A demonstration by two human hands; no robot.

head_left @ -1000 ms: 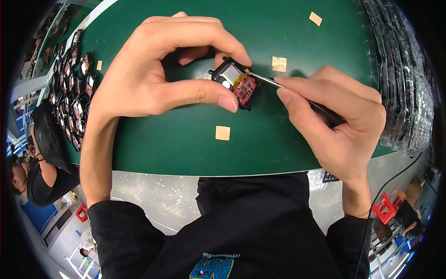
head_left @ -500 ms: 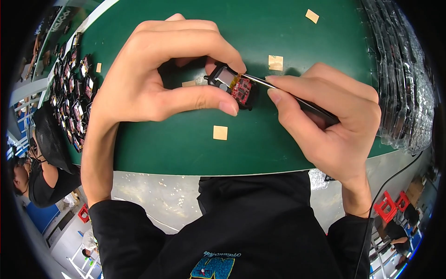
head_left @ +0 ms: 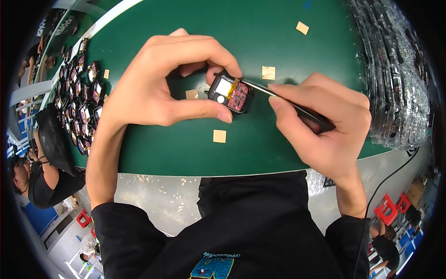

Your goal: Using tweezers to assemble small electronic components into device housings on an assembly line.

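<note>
Between the thumb and fingertips of my left hand (head_left: 153,86) is a small black electronic device housing (head_left: 245,101), its inner side facing up. Inside it show a red circuit board (head_left: 238,96), a white rectangular part, a round white spot and a strip of amber tape. My right hand (head_left: 332,123) grips dark-handled tweezers (head_left: 258,89), pen-like. Their silvery tip meets the housing's upper edge, close to the amber tape and my left fingertips. Exact contact at the tip is too small to make out.
Small tan squares (head_left: 219,136) lie scattered on the green table (head_left: 260,153). Many similar devices (head_left: 81,100) cover its left side. Stacked clear plastic trays (head_left: 399,83) line the right edge, with a black cable (head_left: 391,173) below. Another person (head_left: 44,183) sits at far left.
The device has tilted so its inside faces up more squarely, and the white part shows brighter. Both hands have shifted slightly down in view, with the tweezers still at the housing's upper edge.
</note>
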